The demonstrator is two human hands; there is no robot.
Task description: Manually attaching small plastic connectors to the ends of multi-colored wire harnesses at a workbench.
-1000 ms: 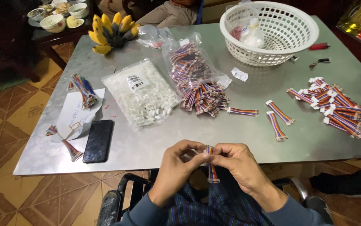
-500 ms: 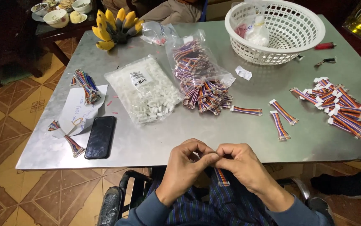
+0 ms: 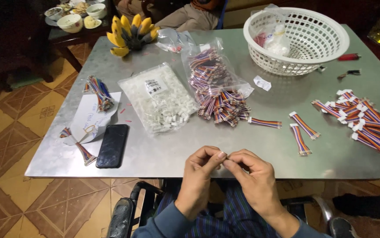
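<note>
So, biggest first: grey metal table (image 3: 154,158) fills the frame, smooth and a bit shiny. White plastic lattice basket (image 3: 298,37) sits upper right. Clear bag of small white connectors (image 3: 159,99) lies left of centre, with a spilling bag of rainbow ribbon cables (image 3: 216,88) beside it. Low centre, left hand (image 3: 201,174) and right hand (image 3: 251,176) meet fingertip to fingertip, pinched shut over something tiny; I can't tell what, or which way it points.
</note>
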